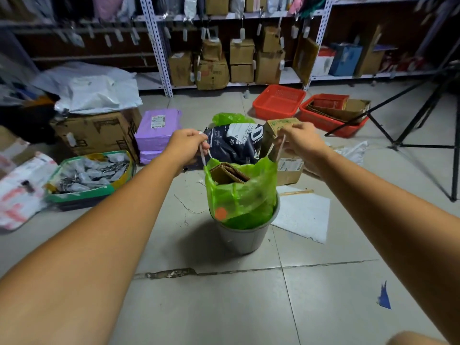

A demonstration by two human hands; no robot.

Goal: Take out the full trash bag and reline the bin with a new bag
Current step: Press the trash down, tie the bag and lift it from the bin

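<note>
A green trash bag [241,195] stands partly raised out of a small grey bin [242,237] on the tiled floor. Folded cardboard [227,174] sticks out of the bag's open mouth. My left hand [188,143] pinches the white drawstring on the bag's left side. My right hand [300,140] pinches the drawstring on the right side. Both strings are pulled taut upward and the bag's top is stretched between my hands.
Behind the bin lie a dark printed bag [236,141], small cardboard boxes [288,168] and another green bag [231,118]. Purple parcels [158,128], a green tray of packets [92,173] and red baskets [278,102] surround it. Shelving [224,58] fills the back; a tripod [423,120] stands right.
</note>
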